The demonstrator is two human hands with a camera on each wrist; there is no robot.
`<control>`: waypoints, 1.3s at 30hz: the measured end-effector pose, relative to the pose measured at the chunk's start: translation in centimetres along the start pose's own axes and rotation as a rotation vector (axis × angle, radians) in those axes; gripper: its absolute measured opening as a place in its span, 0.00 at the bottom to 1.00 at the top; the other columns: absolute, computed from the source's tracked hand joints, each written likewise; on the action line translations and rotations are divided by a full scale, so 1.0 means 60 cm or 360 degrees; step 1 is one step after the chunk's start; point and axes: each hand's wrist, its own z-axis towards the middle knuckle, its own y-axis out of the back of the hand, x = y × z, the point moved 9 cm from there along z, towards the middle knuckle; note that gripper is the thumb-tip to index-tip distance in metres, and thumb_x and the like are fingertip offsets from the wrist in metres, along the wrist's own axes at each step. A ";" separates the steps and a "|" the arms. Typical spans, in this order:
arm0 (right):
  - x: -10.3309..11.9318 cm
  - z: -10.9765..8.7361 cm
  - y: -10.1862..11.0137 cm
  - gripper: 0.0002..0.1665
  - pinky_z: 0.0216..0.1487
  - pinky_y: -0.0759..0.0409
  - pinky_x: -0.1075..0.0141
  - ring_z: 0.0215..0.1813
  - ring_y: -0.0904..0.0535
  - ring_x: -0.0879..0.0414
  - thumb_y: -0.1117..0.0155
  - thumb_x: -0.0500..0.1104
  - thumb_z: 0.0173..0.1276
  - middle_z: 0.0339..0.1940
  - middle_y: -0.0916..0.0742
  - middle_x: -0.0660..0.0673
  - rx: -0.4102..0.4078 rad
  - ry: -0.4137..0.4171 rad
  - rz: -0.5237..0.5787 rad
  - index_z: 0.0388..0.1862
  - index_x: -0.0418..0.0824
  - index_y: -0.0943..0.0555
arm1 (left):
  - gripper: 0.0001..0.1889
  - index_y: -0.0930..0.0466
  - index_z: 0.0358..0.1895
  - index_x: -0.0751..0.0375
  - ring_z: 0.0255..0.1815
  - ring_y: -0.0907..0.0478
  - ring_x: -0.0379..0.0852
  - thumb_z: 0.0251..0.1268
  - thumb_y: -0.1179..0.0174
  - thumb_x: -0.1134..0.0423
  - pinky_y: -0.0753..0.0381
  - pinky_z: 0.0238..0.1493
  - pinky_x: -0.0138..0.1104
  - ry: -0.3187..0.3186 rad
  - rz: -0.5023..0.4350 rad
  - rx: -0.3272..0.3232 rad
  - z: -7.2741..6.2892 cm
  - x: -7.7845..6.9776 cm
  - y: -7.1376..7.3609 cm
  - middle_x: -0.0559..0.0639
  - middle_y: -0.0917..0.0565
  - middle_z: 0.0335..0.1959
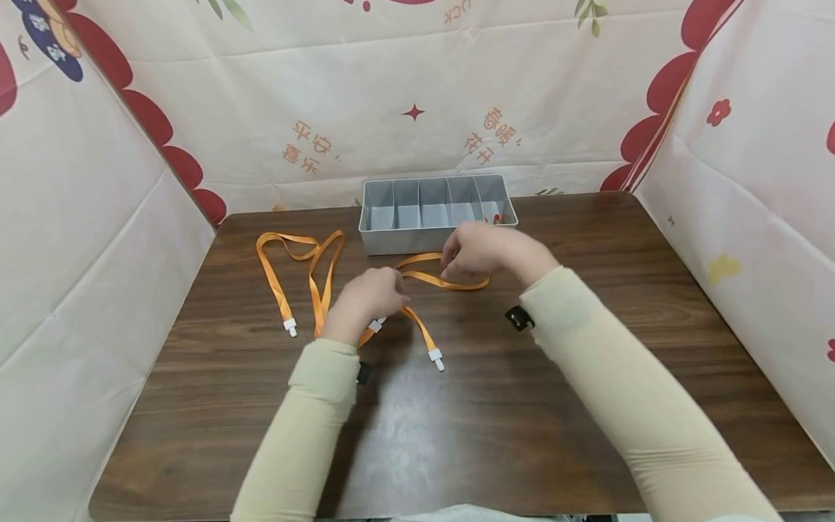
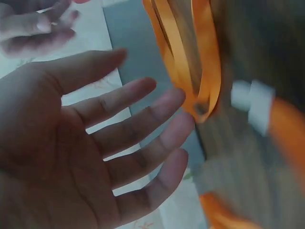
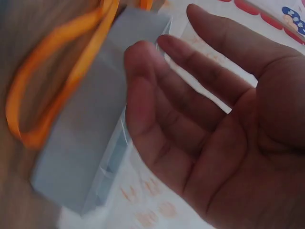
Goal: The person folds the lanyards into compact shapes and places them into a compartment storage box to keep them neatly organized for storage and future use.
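Observation:
Orange lanyards lie on the brown table. One lanyard (image 1: 270,283) spreads in loops on the left, with a white clip (image 1: 290,326) at its end. A second lanyard (image 1: 450,283) runs in front of the grey box, and another white clip (image 1: 435,356) ends the strap toward me. My left hand (image 1: 368,297) hovers over the straps and hides part of them; in the left wrist view its fingers (image 2: 143,126) are spread, holding nothing. Beside the box's front wall, my right hand (image 1: 479,250) is above the second lanyard. Its fingers (image 3: 140,105) are loosely bent around nothing in the right wrist view.
The grey box (image 1: 404,241), split into several compartments, stands at the table's back edge. Small red items (image 1: 498,218) lie in its rightmost compartment. Printed cloth walls (image 1: 417,80) enclose the table (image 1: 587,435) at the back and sides.

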 end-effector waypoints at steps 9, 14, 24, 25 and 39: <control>0.002 0.003 -0.110 0.05 0.39 0.23 0.63 0.36 0.23 0.56 0.31 0.42 0.70 0.34 0.12 0.50 0.0005 0.0026 0.0080 0.38 0.44 0.10 | 0.20 0.11 0.58 0.46 0.46 0.15 0.51 0.71 0.44 0.69 0.17 0.43 0.46 -0.0066 0.0088 -0.0113 -0.017 -0.025 -0.051 0.49 0.09 0.55; 0.004 0.010 -0.153 0.10 0.33 0.29 0.64 0.29 0.29 0.56 0.33 0.41 0.73 0.23 0.21 0.50 0.0006 -0.0053 0.0080 0.28 0.43 0.17 | 0.18 0.09 0.53 0.43 0.40 0.19 0.49 0.72 0.42 0.69 0.24 0.36 0.41 -0.0078 0.0089 -0.0099 -0.018 -0.024 -0.062 0.47 0.08 0.50; 0.014 0.024 -0.205 0.15 0.30 0.26 0.60 0.25 0.24 0.54 0.32 0.41 0.74 0.24 0.15 0.48 -0.0195 -0.0189 -0.0167 0.24 0.45 0.18 | 0.06 0.11 0.33 0.49 0.29 0.21 0.47 0.67 0.34 0.65 0.18 0.34 0.45 -0.0083 0.0131 -0.0165 0.005 -0.030 -0.087 0.49 0.11 0.34; 0.015 0.023 -0.206 0.15 0.30 0.26 0.60 0.25 0.24 0.54 0.33 0.41 0.75 0.25 0.15 0.47 -0.0216 -0.0190 -0.0180 0.24 0.45 0.18 | 0.06 0.11 0.33 0.49 0.29 0.22 0.47 0.67 0.34 0.65 0.19 0.33 0.45 -0.0070 0.0128 -0.0168 0.005 -0.029 -0.087 0.49 0.11 0.33; -0.008 0.011 -0.207 0.27 0.24 0.41 0.65 0.20 0.41 0.57 0.41 0.35 0.76 0.15 0.36 0.51 -0.0131 -0.0158 -0.0108 0.15 0.48 0.35 | 0.11 0.08 0.35 0.46 0.29 0.23 0.44 0.67 0.35 0.68 0.22 0.33 0.40 -0.0133 0.0122 -0.0164 -0.004 -0.036 -0.088 0.44 0.10 0.34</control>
